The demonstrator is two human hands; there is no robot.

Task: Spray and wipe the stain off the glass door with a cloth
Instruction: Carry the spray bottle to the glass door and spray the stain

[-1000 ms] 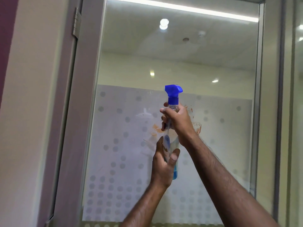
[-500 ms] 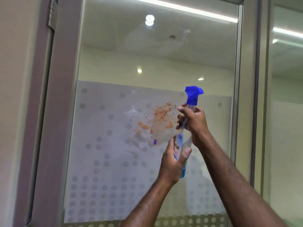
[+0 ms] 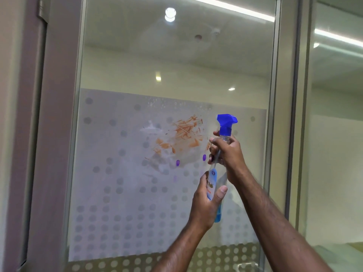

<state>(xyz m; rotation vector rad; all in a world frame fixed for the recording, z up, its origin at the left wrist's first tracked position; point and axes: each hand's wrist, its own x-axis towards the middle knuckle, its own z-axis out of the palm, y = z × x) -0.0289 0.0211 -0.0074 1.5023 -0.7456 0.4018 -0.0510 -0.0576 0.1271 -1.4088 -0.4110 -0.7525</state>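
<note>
Glossy glass door (image 3: 176,65) with matt frosted film; clear plastic spray bottle (image 3: 220,173); brushed metal frame (image 3: 282,114)

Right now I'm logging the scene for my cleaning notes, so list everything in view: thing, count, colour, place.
glass door: one, clear with a grey metal frame, fills most of the view.
frosted film: one panel, pale grey with a dot pattern, over the lower part of the glass.
stain: one patch, orange-brown smears, on the film left of the bottle's top.
purple drops: two clear ones, just below the stain.
spray bottle: one, clear body with blue liquid at the bottom and a blue trigger head, upright before the glass.
side glass panel: one, clear, right of the door.
cloth: none in view.
left hand: grip round the bottle's lower body.
right hand: grip round the bottle's neck.
</note>
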